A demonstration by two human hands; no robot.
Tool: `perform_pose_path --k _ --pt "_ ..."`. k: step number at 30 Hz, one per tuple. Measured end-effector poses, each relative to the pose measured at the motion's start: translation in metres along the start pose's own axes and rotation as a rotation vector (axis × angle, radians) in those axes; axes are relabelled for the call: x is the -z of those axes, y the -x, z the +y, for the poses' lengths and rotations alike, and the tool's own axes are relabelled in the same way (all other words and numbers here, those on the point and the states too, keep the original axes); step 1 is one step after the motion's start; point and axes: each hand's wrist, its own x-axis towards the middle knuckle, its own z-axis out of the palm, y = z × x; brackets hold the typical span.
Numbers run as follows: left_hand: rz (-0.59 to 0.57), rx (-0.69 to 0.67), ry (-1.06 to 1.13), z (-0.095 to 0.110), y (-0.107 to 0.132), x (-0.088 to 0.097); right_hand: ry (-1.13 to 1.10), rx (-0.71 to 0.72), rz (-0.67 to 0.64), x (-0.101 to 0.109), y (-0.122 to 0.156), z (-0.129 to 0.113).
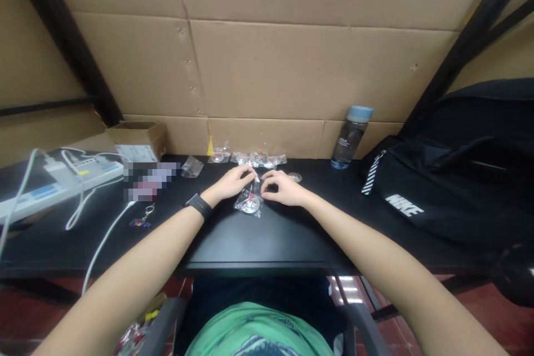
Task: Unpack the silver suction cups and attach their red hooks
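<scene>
Small clear plastic packet (249,202) lying flat on the black surface (271,239), mid-front, between both hands. Inside: a round silvery metal piece with a red spot; film crinkled, glossy. Left hand (232,182) and right hand (281,188) pinch the packet's top edge, each grip closed on the film. More such packets (254,158) in a row behind, by the cardboard wall (292,67).

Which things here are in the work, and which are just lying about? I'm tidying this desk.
In hand: left hand and right hand on small clear bag; row of bags.
Lying about: water bottle, black bag, power strip, cardboard box, keychain.
</scene>
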Motion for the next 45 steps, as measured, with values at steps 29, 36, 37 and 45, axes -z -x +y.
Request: perform_pose_path --k 29,36,37,45 --pt "-0.077 -0.085 -0.062 0.001 0.005 0.013 -0.080 -0.160 0.098 0.005 -0.002 0.011" --pt "-0.084 -0.074 -0.060 0.002 0.006 0.014 -0.100 -0.164 0.110 0.006 -0.003 0.012" --pt "-0.097 -0.065 -0.058 0.003 0.006 0.014 -0.097 -0.170 0.111 0.006 -0.003 0.012" --pt "-0.145 -0.103 -0.091 0.009 0.008 0.013 -0.091 -0.191 0.116 0.001 -0.005 0.009"
